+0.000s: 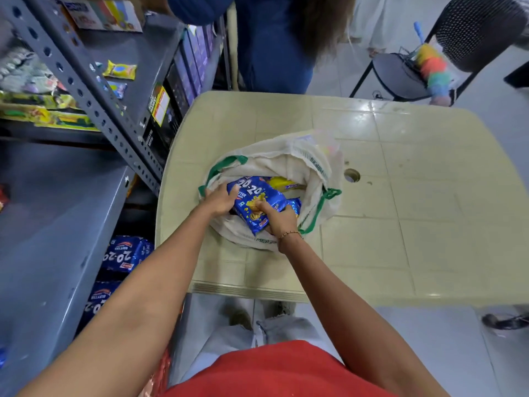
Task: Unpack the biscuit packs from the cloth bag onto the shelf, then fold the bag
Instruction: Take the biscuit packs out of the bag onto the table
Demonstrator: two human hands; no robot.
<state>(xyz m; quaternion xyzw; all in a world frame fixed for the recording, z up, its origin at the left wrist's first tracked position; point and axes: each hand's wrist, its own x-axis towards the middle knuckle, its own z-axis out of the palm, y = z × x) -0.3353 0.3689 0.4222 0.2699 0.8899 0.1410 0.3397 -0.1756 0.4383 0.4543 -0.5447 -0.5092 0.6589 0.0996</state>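
A cream cloth bag [312,179] with green handles sits open on the beige plastic table [415,224]. Both hands reach into its mouth. My left hand [219,200] grips the left end of a blue "20-20" biscuit pack [252,197]. My right hand [276,217] grips the same pack at its lower right. More packs lie underneath in the bag, among them a yellow pack [282,183] and another blue one [294,204]. Two blue biscuit packs [126,255] rest on a lower level of the grey metal shelf [54,224] at my left.
The shelf's perforated upright [94,101] slants close to the table's left edge. Upper shelves hold yellow packets [118,70] and boxes. Another person in blue [272,44] stands beyond the table. A black chair [446,53] with a colourful duster is at the far right.
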